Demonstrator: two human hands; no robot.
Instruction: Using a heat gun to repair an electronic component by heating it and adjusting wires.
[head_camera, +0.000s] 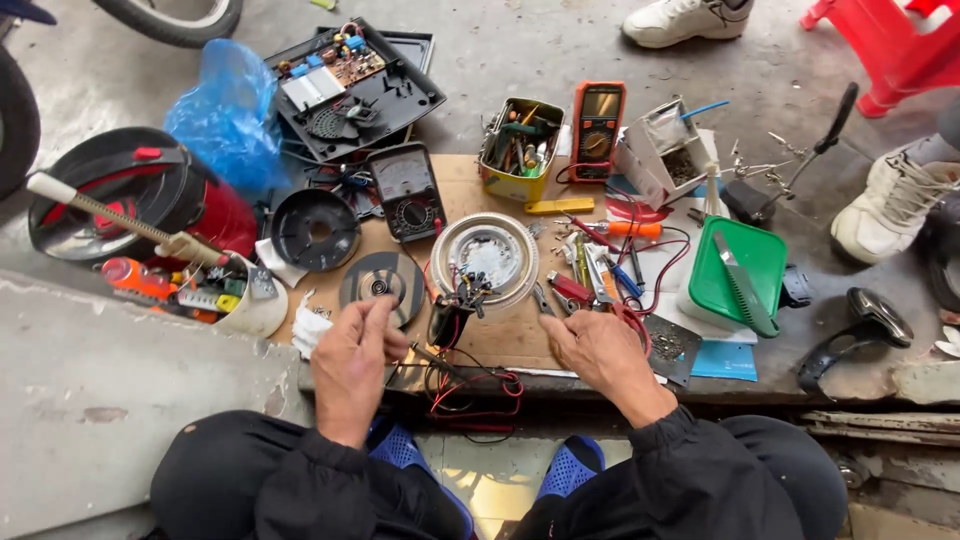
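My left hand (352, 362) hovers over the near edge of a brown board (500, 335), fingers curled, with a thin dark probe (432, 356) sticking out to its right; whether it grips the probe is unclear. My right hand (600, 352) rests on the board with fingers bent, close to red-handled pliers (572, 290), and I cannot see anything in it. Between the hands stands a small black part with coloured wires (452, 305), in front of a round silver heating plate (487, 257). A grey disc (381, 283) lies just beyond the left hand.
An analogue meter (405, 190), an orange multimeter (598, 128), a yellow tool tin (520, 148), a green-lidded tub (738, 275), a red cooker body (150, 200), a black casing with a circuit board (350, 85). Another person's white shoes (895, 200) stand at right.
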